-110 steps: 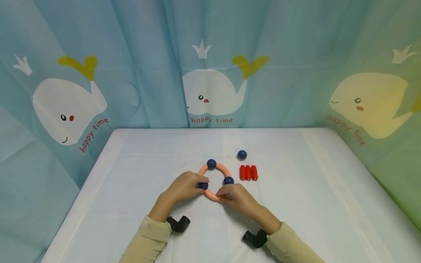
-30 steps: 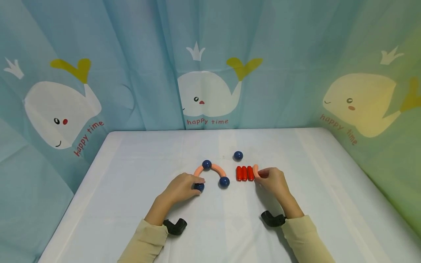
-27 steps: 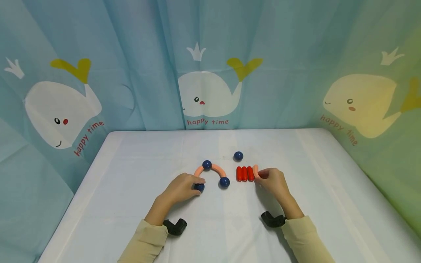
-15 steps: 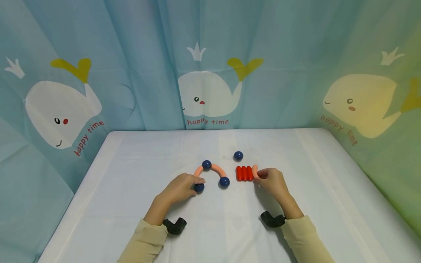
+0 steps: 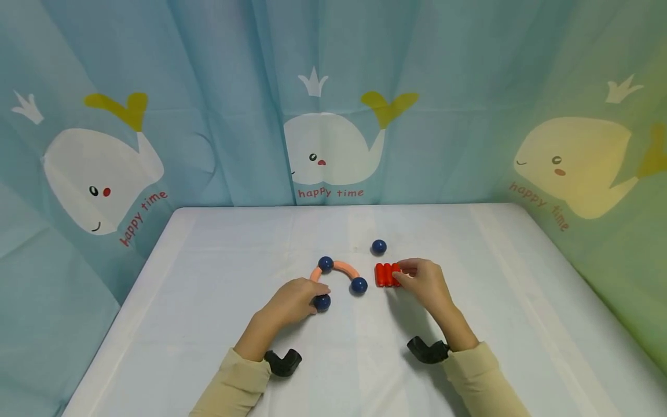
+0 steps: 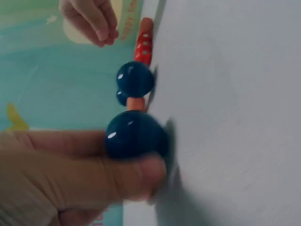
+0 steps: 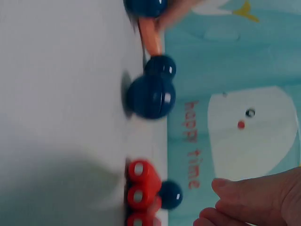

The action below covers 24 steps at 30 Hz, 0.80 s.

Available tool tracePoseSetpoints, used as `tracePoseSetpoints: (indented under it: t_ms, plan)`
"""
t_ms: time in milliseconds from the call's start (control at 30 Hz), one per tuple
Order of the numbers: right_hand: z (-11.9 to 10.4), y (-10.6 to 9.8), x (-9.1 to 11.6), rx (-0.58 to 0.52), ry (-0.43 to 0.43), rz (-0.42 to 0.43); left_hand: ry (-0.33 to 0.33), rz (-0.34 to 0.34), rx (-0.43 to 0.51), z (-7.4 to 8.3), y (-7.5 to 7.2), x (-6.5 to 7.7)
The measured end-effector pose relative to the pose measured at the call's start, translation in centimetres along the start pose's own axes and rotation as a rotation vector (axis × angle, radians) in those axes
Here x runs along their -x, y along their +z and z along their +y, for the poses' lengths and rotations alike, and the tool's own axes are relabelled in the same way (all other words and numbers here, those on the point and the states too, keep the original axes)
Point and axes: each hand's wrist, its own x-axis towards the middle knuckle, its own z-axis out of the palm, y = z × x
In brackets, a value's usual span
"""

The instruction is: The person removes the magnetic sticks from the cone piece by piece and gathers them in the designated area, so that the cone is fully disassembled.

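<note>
The left hand [image 5: 294, 300] pinches a near blue ball [image 5: 323, 302] at one end of an arc. From there one orange curve [image 5: 315, 274] leads towards the far edge of the surface [image 5: 182, 301], reaching a middle blue ball [image 5: 325, 264]; another orange curve [image 5: 346, 268] bends towards the right edge, ending at a third blue ball [image 5: 359, 285]. The right hand [image 5: 424, 285], holding nothing, hovers over three red rods [image 5: 387, 275]. A loose orange piece [image 6: 146, 24] lies beside them, on their right-edge side. A lone blue ball [image 5: 378, 247] sits nearer the far edge.
</note>
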Motion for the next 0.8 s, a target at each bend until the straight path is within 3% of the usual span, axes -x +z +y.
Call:
tracePoseSetpoints:
  t_ms: [167,267,467,567,800]
  plan:
    - [-1.4,1.2,0.7,-0.023,-0.104,-0.013,0.067,0.115,-0.04,-1.0,0.1,0.2]
    - [-2.0,1.9,1.1,-0.061,-0.186,-0.032,0.118,0.149,-0.053,-1.4,0.5,0.0]
    - [-3.1,3.1,1.5,-0.101,-0.275,-0.098,0.117,0.156,-0.115,-1.1,1.2,-0.4]
    - [-3.7,3.7,1.7,-0.082,-0.294,-0.126,0.108,0.127,-0.138,-0.6,1.2,-0.4]
    - [-4.5,5.5,2.0,-0.1,-0.398,-0.24,0.087,0.115,-0.106,0.1,1.5,-0.7]
